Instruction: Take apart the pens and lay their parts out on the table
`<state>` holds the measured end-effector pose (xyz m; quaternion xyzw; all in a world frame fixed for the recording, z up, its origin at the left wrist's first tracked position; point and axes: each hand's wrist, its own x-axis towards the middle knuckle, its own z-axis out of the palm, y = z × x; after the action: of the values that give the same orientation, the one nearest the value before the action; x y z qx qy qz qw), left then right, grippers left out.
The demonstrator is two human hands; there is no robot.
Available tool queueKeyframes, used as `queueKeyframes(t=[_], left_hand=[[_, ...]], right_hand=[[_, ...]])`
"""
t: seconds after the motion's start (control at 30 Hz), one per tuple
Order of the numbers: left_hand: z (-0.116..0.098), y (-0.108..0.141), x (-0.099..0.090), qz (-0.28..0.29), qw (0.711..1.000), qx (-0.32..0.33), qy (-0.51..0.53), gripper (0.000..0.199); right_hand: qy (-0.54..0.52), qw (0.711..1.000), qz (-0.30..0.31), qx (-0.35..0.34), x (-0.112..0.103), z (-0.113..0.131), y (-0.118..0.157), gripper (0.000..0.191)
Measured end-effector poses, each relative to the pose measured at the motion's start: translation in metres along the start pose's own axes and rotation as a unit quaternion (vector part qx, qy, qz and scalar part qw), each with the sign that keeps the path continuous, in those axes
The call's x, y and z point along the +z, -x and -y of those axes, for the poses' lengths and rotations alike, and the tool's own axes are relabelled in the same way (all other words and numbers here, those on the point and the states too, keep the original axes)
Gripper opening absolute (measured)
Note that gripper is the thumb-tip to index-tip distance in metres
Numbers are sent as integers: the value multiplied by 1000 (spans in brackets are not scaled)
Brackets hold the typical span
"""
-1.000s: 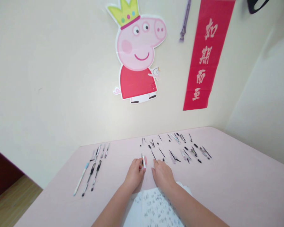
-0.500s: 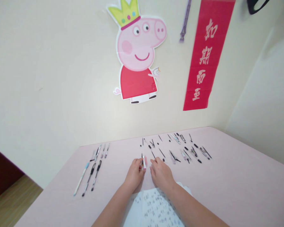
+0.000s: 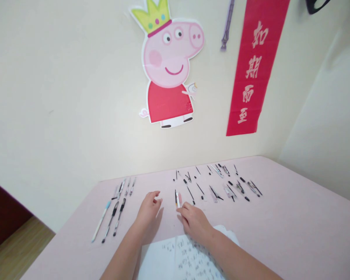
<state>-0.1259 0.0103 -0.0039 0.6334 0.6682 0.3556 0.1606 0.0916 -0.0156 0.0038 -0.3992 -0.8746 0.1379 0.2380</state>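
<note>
My left hand (image 3: 149,208) hovers over the table, left of the middle, fingers slightly apart and nothing in them. Just right of it lies a small row of pen parts: a thin black-tipped refill (image 3: 175,197), a white pen part (image 3: 179,199) and a pinkish piece (image 3: 180,197). My right hand (image 3: 195,221) rests at the near end of this row, its fingertips touching or almost touching the white part's lower end. Its thumb is partly hidden, and I see no grip around anything.
Whole pens (image 3: 109,221) lie in two rows on the left of the pink table (image 3: 294,225). Several taken-apart pens, with refills, caps and barrels (image 3: 214,193), spread over the back right. An open notebook (image 3: 157,258) with handwriting lies under my forearms. The wall stands behind.
My left hand has let go of the pen parts and moved left. My right hand has shifted left and nearer to me, to the lower end of those parts.
</note>
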Motion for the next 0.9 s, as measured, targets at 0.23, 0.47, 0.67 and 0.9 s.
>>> queueKeyframes(t=[0.23,0.47,0.67,0.9], left_hand=[[-2,-7,-33,42,991,-28,-127,30],[7,-2,-56,-23,943,-66,-326,31],[16,8,-67,-83,873,-118,-465,29],[32,9,-71,-67,869,-171,-460,37]], right_hand=[[-28,999,-3,-25,5,3,3,24],[-33,999,19,-35,7,-1,3,24],[-31,998,36,-42,9,-3,2,25],[-40,997,26,-52,10,-5,3,26]])
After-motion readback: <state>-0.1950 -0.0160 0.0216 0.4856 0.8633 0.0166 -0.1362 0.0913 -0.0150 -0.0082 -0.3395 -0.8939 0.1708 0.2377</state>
